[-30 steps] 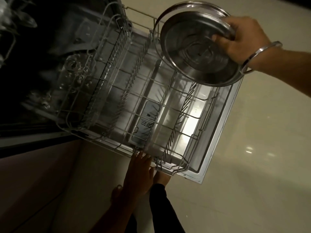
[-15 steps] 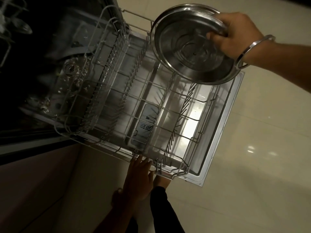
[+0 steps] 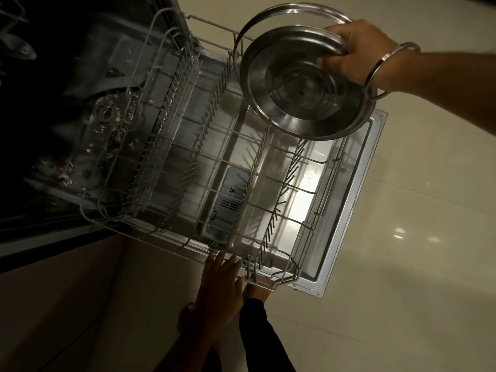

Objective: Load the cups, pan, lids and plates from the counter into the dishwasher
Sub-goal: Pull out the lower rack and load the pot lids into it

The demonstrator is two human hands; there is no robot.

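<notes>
Two steel pieces hang from your right hand (image 3: 359, 53): its fingers curl over their upper rims, pinching a round steel lid (image 3: 303, 84) in front and a second round steel piece (image 3: 292, 10) behind it, of which only the top arc shows, so you cannot tell whether it is a plate or another lid. Both are tilted on edge above the far right corner of the lower rack (image 3: 241, 167), and the lid's bottom rim sits just over the rack's tines; contact cannot be made out. A metal bangle (image 3: 386, 71) circles that wrist. Your left hand (image 3: 218, 287) lies low, fingers straight and slightly spread, fingertips touching the near edge of the open dishwasher door (image 3: 346, 226) beside the rack's front corner. The rack is pulled out over the door, above a pale tiled floor (image 3: 418, 237).
</notes>
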